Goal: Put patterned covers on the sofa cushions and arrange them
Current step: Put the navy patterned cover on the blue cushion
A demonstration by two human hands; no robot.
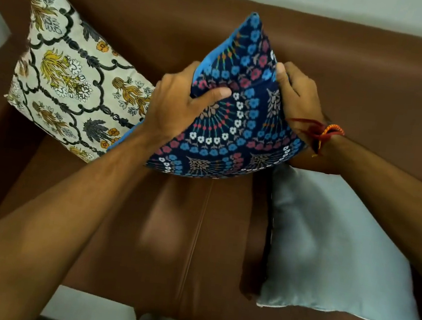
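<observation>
A cushion in a dark blue cover with blue, red and white flowers (238, 126) is held tilted above the middle of the brown sofa seat. My left hand (182, 105) grips its left edge, thumb on the front. My right hand (298, 96) grips its right edge; red and orange threads are tied round that wrist. A cushion in a cream cover with yellow plants and dark scrollwork (68, 74) leans against the sofa's left corner. On the right of the seat lies a plain pale blue-grey cushion (332, 245) without a patterned cover.
The brown leather sofa (179, 231) fills the view, with its backrest along the top and an armrest at the left. A seam runs down the middle of the seat. Light floor shows at the bottom edge, a pale wall at the top.
</observation>
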